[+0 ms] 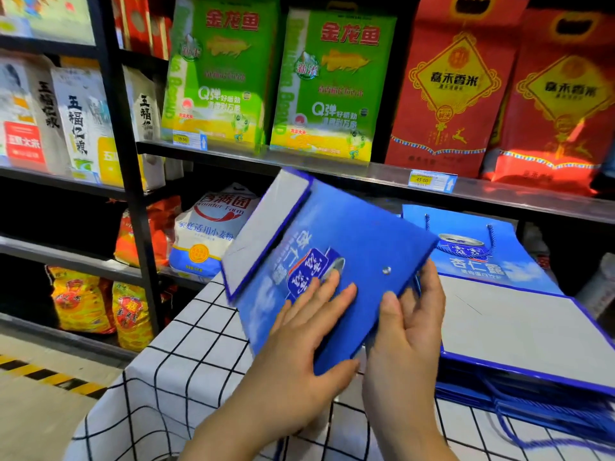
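The bag [349,227] hangs flat over the tabletop [186,361], left of the stack [519,327]. The right grip [409,327] pinches its mouth edge, and the left grip [299,341] lies flat-fingered on its face. Best to steady the face and pull the mouth apart gently.

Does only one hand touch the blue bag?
No, the left hand lies flat on the printed face of the blue bag, and the right hand grips its edge.

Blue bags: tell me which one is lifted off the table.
The tilted blue bag, pinched at its edge by the right hand, left hand flat on its face. The other bags lie stacked on the checked tablecloth.
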`<state>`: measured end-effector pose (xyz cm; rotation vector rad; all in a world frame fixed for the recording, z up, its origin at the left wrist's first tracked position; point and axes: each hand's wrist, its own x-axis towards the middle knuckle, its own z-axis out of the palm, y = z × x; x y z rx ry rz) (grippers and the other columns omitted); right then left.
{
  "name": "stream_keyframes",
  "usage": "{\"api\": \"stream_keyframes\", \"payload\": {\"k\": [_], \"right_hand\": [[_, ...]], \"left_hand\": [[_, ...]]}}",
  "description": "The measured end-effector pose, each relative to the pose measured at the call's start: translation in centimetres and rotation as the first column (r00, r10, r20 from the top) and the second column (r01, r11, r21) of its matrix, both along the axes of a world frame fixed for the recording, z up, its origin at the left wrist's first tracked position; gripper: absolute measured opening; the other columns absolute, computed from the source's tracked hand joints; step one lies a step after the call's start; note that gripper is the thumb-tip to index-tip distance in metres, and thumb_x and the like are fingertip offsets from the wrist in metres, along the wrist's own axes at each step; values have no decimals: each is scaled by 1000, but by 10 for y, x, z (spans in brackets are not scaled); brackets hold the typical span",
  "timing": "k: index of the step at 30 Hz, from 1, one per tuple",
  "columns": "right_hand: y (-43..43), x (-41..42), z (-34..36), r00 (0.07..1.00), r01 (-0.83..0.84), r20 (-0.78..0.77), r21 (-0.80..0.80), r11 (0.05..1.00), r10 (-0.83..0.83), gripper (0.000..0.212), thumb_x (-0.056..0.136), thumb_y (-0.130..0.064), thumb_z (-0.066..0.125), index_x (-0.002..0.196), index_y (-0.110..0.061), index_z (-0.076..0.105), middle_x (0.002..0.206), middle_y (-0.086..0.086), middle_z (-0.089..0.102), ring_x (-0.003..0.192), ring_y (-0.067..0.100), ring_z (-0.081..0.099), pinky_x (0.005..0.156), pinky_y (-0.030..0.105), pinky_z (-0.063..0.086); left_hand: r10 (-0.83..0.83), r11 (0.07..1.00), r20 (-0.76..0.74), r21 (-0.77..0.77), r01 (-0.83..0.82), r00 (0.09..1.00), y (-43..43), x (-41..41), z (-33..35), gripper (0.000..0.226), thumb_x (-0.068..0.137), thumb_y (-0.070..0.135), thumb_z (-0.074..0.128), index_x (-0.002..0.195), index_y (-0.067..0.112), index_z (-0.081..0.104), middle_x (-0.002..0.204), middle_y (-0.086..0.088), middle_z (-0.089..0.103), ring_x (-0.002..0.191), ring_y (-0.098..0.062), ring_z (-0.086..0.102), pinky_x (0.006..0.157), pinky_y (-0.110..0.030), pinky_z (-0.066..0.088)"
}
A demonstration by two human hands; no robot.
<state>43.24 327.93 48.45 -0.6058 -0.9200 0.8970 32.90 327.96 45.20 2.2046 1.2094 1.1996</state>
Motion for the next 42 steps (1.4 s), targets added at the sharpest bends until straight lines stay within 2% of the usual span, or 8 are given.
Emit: {"api": "stream_keyframes", "payload": {"k": [5, 10, 15, 18, 30, 35, 39, 42], "right_hand": [[-11, 15, -38, 957, 232, 205, -106, 967, -207, 68, 81, 8, 58, 112, -51, 51, 105, -9, 60, 86, -5, 62, 65, 6, 47], [-16, 34, -66, 512, 414, 675, 349, 841, -532, 37, 76, -21, 47, 107, -38, 58, 92, -14, 50, 85, -5, 54, 71, 4, 41], [10, 32, -58, 22, 240, 961, 261, 935, -274, 42, 79, -28, 32, 106, -25, 64, 110, -3, 66, 99, 14, 63, 82, 25, 52], [22, 31, -55, -331, 220, 933, -70, 973, 142, 47, 97, -38, 18, 138, -22, 36, 153, -1, 23, 141, 21, 20, 113, 37, 19], [20, 27, -59, -318, 299, 916, -149, 943, 246, 49, 99, -40, 20, 146, -24, 20, 156, -3, 11, 144, 19, 6, 116, 34, 7], [19, 23, -60, -305, 330, 921, -138, 934, 243, 50, 99, -41, 20, 146, -22, 21, 156, 1, 11, 144, 22, 9, 115, 35, 10], [17, 30, -47, -240, 253, 924, -238, 938, 299, 46, 100, -38, 21, 143, -23, 26, 156, -1, 14, 144, 21, 10, 113, 32, 15], [16, 46, -34, 189, 127, 873, -475, 871, 449, 34, 101, -25, 28, 110, -15, 59, 124, 8, 57, 121, 23, 46, 93, 27, 35]], "left_hand": [[-60, 984, -226, -178, 19, 972, 11, -13, -15, 60, 62, 60, 36, 116, 72, 12, 135, 48, -2, 132, 18, -5, 116, -30, 4], [-172, 957, -493, -291, 25, 853, 18, -19, -19, 53, 84, 40, 53, 133, 50, 36, 140, 38, 2, 140, 1, 4, 116, -33, 3], [-261, 922, -427, -375, 93, 866, 18, -20, -9, 57, 72, 42, 60, 128, 44, 49, 139, 36, 26, 132, 12, 16, 106, -6, 9], [-144, 932, -484, -361, -47, 863, 11, -32, 0, 55, 74, 41, 68, 126, 41, 50, 127, 35, 39, 120, 11, 34, 98, -5, 26], [62, 911, -764, -220, -350, 643, -6, -37, 17, 36, 82, 37, 58, 114, 40, 43, 88, 12, 50, 92, -11, 52, 54, -16, 28], [200, 819, -52, -539, -196, 978, 2, -20, 19, 20, 86, 18, 59, 99, 34, 56, 62, 2, 65, 50, -8, 57, 48, -16, 43], [322, 755, 553, -639, 145, 768, 5, 1, 22, 28, 84, 1, 59, 98, 25, 65, 90, 0, 73, 65, -14, 68, 46, -18, 47], [341, 768, 565, -628, 123, 751, 15, 15, 16, 27, 85, 4, 60, 107, 20, 66, 102, 3, 71, 71, -7, 69, 51, -18, 50]]}}
